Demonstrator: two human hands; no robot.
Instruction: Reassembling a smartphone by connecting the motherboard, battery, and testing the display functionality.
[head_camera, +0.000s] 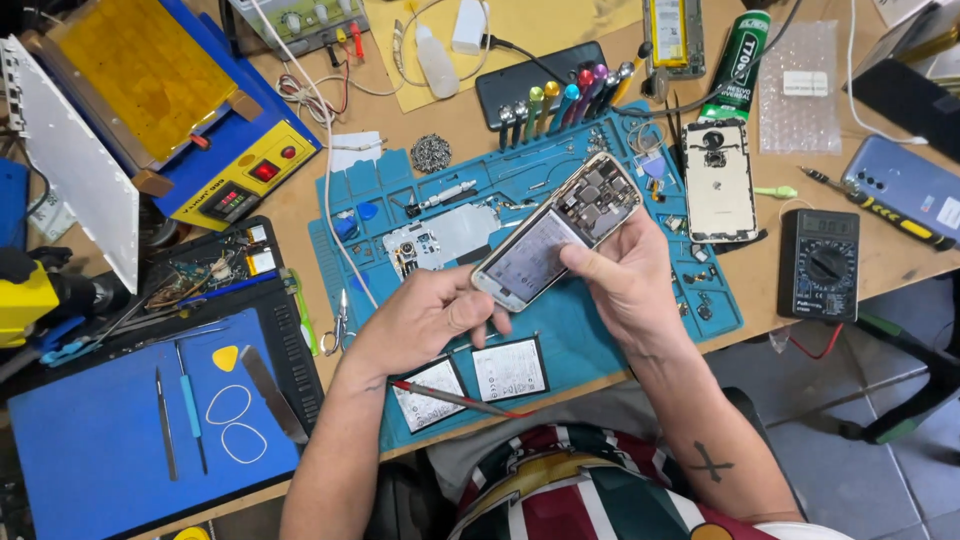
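Note:
An opened smartphone (556, 231) with its back cover off shows its circuit board and grey battery. It is held tilted above the teal repair mat (560, 340). My left hand (425, 318) grips its lower end from the left. My right hand (625, 278) holds its right side, thumb resting on the battery. Two flat batteries (510, 369) lie on the mat below my hands, with a red-handled tool (450, 396) across one of them. A removed metal plate (440, 240) lies on the mat to the left of the phone.
A white phone back cover (717, 181) and a black multimeter (819, 263) lie to the right. Coloured screwdrivers (560, 103) stand at the mat's far edge. A blue and yellow heating machine (190, 120) sits at far left. A blue mat (110, 430) holds tweezers and picks.

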